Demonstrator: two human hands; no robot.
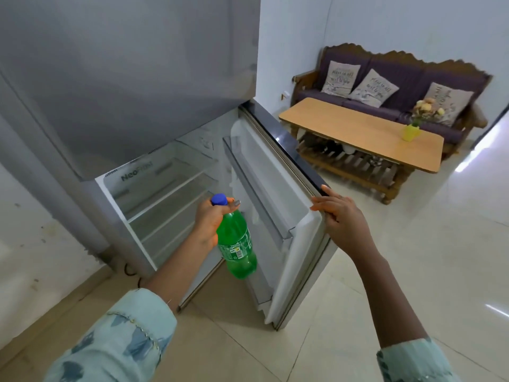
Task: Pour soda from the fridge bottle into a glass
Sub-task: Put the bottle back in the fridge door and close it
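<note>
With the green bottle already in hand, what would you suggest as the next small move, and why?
Probably swing the fridge door shut with the right hand, which grips its edge. The left hand holds the capped soda bottle clear of the shelves, and no glass is in view here.

You are standing in a home, in a living area that also houses the fridge (132, 86). Its lower door (278, 194) is swung open onto bare white shelves (165, 194). Beyond it, a carved wooden sofa (391, 86) with purple upholstery and three printed cushions (340, 77) sits against a plain pale wall. In front of the sofa is a low wooden surface (358, 130) carrying a yellow vase of flowers (411, 132), and glossy cream tiles (413, 257) cover the floor.
</note>
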